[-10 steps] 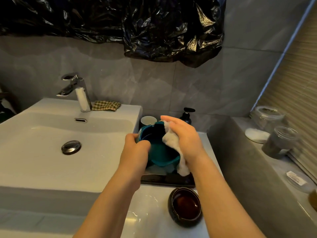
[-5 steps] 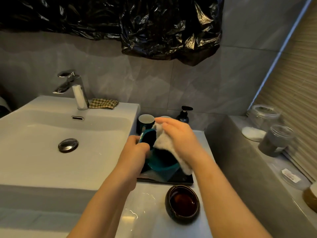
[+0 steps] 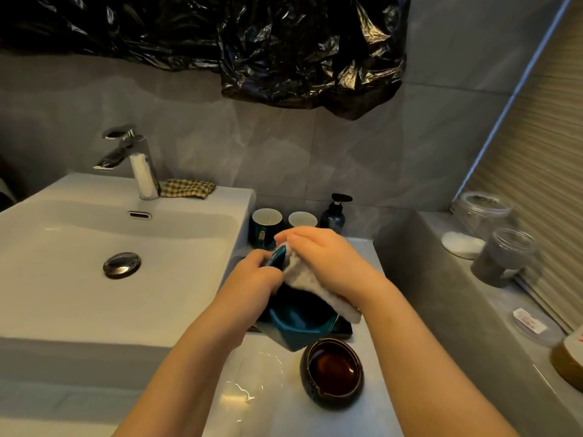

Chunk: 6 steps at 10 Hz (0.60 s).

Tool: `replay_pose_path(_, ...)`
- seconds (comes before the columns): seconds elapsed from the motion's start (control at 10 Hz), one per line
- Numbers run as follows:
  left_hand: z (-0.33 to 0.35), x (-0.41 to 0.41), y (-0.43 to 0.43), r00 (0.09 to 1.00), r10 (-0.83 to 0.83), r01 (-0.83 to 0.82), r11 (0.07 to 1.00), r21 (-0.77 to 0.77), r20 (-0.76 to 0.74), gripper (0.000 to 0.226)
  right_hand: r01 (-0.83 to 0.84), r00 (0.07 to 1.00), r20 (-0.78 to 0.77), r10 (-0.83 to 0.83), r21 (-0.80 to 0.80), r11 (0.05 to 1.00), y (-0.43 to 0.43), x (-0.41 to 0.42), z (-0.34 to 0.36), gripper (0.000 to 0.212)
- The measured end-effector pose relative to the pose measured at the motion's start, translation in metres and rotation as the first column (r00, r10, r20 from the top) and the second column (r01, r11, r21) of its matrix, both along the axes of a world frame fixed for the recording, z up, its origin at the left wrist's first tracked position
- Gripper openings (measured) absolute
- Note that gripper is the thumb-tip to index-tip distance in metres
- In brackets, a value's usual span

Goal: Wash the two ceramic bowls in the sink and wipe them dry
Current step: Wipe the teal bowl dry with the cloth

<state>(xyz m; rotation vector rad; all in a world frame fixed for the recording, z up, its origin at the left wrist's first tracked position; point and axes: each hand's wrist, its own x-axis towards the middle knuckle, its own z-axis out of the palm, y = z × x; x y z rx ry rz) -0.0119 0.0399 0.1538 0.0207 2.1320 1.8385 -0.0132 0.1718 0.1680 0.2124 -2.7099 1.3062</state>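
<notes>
Fingers of left hand [image 3: 252, 279] curled round left rim of teal bowl [image 3: 299, 323], gripping it. Fingers of right hand [image 3: 328, 263] bunched over white cloth [image 3: 310, 287], pinching it onto far rim.

Nearest on tabletop [image 3: 271, 411]: brown bowl [image 3: 331, 372], upright, apart from both hands, inside glossy. Wet or dry, cannot tell.

Just behind: teal bowl held low over black tray [image 3: 345, 330]. Touching tray or not, unclear.

Since a second ago: cloth moved from right inner wall up to far rim; bowl lowered and turned in left-hand grip. Reads as drying well along on teal bowl, inside done and rim now getting its pass. Brown bowl likely still owed the cloth.

Farther back: cups [image 3: 266, 227], pump bottle [image 3: 333, 216]. Off left: sink [image 3: 79, 310], no bowl in it; faucet [image 3: 135, 159], no stream visible.
</notes>
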Motion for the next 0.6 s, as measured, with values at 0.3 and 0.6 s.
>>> replay_pose_path(0.3, -0.013, -0.009, -0.005, 0.998, 0.070, -0.070, 0.997, -0.024, -0.003, 0.020, 0.203, 0.978, 0.090, -0.187, -0.240, 0.949, -0.015, 0.024, -0.027, 0.041)
replay_pose_path(0.6, -0.003, -0.016, -0.006, 0.984, -0.180, 0.181, 0.977, -0.113, 0.013, 0.041, 0.030, 0.984, 0.177, 0.026, -0.305, 0.952, 0.012, 0.010, -0.023, 0.041)
